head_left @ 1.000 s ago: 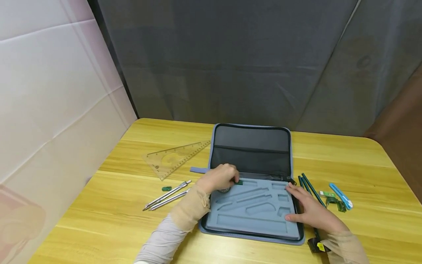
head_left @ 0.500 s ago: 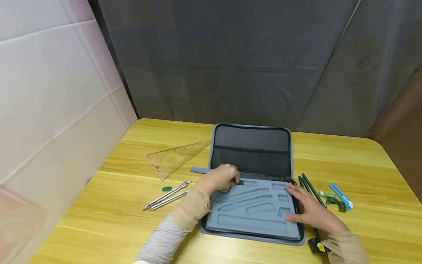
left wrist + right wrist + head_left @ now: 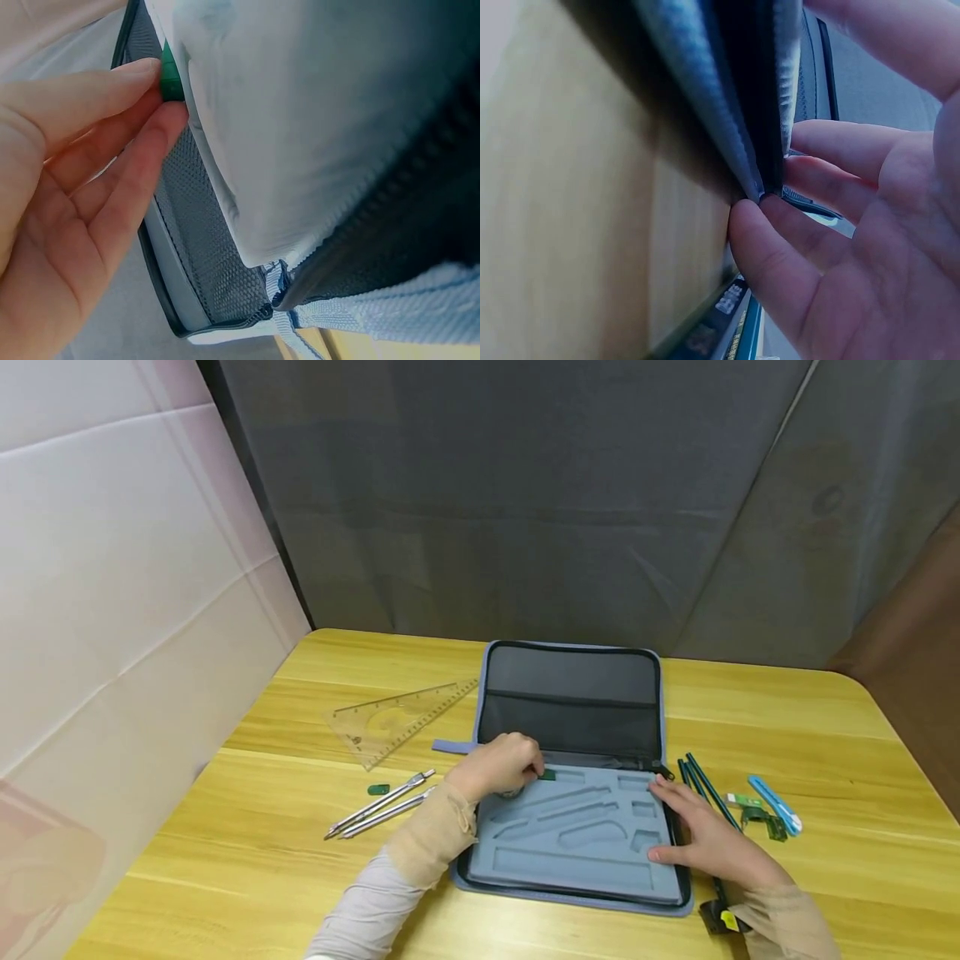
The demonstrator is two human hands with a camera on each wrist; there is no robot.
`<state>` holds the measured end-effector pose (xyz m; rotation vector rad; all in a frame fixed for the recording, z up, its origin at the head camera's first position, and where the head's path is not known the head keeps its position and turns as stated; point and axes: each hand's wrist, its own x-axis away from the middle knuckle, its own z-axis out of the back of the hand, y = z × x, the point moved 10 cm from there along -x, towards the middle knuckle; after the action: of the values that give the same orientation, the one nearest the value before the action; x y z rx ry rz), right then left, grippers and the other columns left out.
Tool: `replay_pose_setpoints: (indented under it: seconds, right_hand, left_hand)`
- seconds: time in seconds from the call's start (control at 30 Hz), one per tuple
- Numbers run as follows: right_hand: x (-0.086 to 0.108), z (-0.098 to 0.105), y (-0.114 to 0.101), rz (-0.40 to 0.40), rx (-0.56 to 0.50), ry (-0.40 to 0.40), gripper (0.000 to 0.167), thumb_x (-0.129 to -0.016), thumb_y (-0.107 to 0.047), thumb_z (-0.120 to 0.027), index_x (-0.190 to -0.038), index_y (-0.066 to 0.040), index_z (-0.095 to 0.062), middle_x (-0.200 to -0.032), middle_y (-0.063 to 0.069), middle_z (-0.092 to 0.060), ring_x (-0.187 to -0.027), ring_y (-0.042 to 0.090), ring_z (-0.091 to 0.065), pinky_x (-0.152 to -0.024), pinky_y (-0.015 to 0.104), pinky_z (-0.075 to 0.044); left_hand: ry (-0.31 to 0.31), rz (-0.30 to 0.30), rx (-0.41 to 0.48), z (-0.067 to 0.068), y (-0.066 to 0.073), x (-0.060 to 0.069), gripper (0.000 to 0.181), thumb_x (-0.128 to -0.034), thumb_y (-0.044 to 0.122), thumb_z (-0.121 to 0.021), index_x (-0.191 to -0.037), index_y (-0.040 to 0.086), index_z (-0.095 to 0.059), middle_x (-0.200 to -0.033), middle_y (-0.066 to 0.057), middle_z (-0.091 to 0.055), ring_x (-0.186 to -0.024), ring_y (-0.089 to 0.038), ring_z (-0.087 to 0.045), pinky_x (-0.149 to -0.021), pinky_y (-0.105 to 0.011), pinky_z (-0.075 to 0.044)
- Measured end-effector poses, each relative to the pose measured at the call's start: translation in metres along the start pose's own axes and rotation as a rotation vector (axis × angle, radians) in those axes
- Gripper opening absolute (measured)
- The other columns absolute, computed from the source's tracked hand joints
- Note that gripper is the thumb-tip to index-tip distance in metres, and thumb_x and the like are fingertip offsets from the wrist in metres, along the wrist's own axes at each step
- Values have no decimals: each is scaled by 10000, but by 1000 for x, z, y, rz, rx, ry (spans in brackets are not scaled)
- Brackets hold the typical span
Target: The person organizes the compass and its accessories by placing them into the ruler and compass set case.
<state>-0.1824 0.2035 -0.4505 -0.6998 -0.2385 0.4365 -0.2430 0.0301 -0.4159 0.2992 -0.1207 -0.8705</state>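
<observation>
My left hand (image 3: 501, 766) pinches a small green block (image 3: 172, 79) between thumb and fingers, at the upper left of a grey-blue moulded tray (image 3: 555, 835) with shaped recesses. The tray lies in an unzipped blue case (image 3: 573, 906) whose dark lid (image 3: 573, 710) is folded back. Under the left palm, a round dark piece (image 3: 511, 792) sits partly hidden. My right hand (image 3: 708, 839) rests at the tray's right side, fingers spread, with thumb and index fingertips on its edge. In the right wrist view, the other fingertips touch the case's side (image 3: 705, 97).
To the left lie a clear set square (image 3: 401, 718), two silver compass-like tools (image 3: 382, 806) and a small green piece (image 3: 379, 789). Dark pencils (image 3: 701, 781), a light-blue cutter (image 3: 776, 806), green bits (image 3: 756, 816) and a black-and-yellow item (image 3: 722, 918) are on the right.
Slightly more of the green block shows to the right of my left fingertips. My right hand and the case have not visibly moved.
</observation>
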Motion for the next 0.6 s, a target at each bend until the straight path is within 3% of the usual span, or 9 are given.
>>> replay_pose_setpoints:
  seconds: [0.37,0.5,0.6]
  right_hand:
    - [-1,0,0,0,2,-1,832,-734,-313,-738,-1352,75,-339,-1396,312,-232,-1224,530,-237,-867,626,-335]
    - [-1,0,0,0,5,-2,836,-733,-322,-738,-1353,73,-340,-1396,310,-234,-1225,527,-237,-869,622,-337]
    - [-1,0,0,2,7,-1,838,-731,-323,-739,-1353,73,-340,-1397,309,-234,-1226,525,-239,-870,620,-338]
  left_hand:
    - [-8,-36,-8,-1,3,1,188,-848,-13,-566,-865,82,-728,-883,-32,-663,-817,-136,-625,-673,-174,-475]
    - [7,-49,-10,2,4,0,201,-840,-27,-568,-813,89,-731,-825,-17,-672,-704,-84,-591,-609,-150,-435]
    - [21,-62,-7,3,6,0,226,-829,-46,-561,-741,92,-716,-721,11,-636,-583,-55,-465,-545,-151,-355]
